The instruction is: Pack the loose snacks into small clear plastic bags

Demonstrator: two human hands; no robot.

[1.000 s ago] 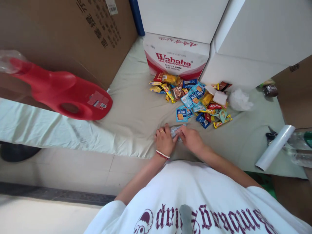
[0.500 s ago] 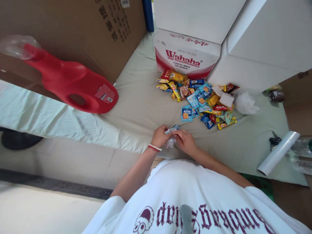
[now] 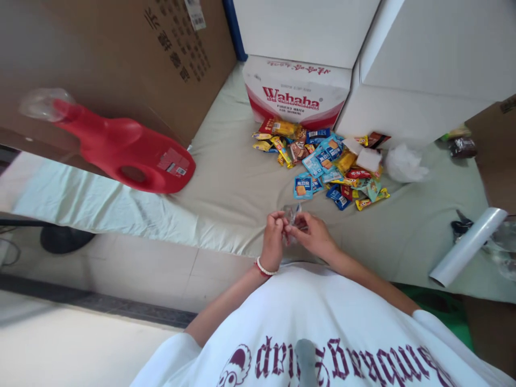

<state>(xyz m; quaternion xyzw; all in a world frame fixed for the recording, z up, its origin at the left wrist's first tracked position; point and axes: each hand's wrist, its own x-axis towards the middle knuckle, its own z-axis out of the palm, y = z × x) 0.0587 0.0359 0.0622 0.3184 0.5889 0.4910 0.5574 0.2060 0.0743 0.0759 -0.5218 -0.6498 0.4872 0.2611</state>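
Both hands meet close to my body, over the front edge of the cloth-covered table (image 3: 226, 199). Between them is a small crumpled clear plastic bag (image 3: 292, 214); what it contains, if anything, I cannot make out. My left hand (image 3: 274, 239), with a red and white bracelet on its wrist, is closed on the bag's left side. My right hand (image 3: 315, 235) pinches the bag from the right with thumb and forefinger. Just beyond the hands lies a pile of wrapped snacks (image 3: 322, 157), with a blue snack packet (image 3: 303, 186) nearest.
A red jug (image 3: 137, 156) lies at the left by a large brown carton (image 3: 113, 64). Behind the snacks stands a Wahaba-style white and red carton (image 3: 294, 97) beside white boxes (image 3: 423, 59). A white plastic bag (image 3: 405, 164), scissors (image 3: 459, 226) and a plastic film roll (image 3: 467, 247) are at right.
My left hand has turned more upright and shifted right, nearer the right hand. The plastic bag has changed shape between the fingers. The whole view has shifted slightly.
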